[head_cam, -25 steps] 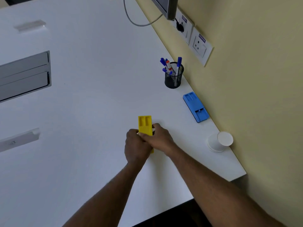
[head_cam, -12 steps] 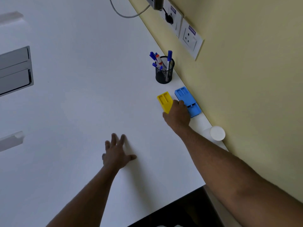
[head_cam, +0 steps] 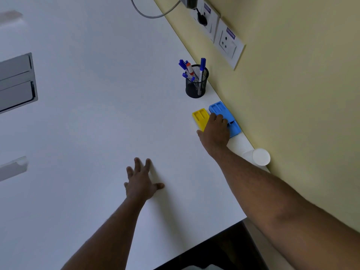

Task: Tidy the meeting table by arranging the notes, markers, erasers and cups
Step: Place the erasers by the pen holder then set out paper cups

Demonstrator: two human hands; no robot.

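A: Where do we have the 2 erasers?

B: Side by side near the wall: our right hand (head_cam: 215, 131) lies over the yellow eraser (head_cam: 200, 117), fingers reaching onto the blue eraser (head_cam: 224, 114). We cannot tell whether it grips.

A: And our left hand (head_cam: 141, 182)?

B: Flat on the table (head_cam: 97, 123), fingers spread, holding nothing. The marker cup (head_cam: 196, 84) stands behind the erasers, the white paper cup (head_cam: 260, 157) nearer us.

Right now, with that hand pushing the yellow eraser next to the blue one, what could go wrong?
1. The right hand covers both the yellow eraser and the blue eraser, so a push could slide the blue one askew.
2. The white cup lies on its side by the forearm at the table edge; a bump might roll it off.
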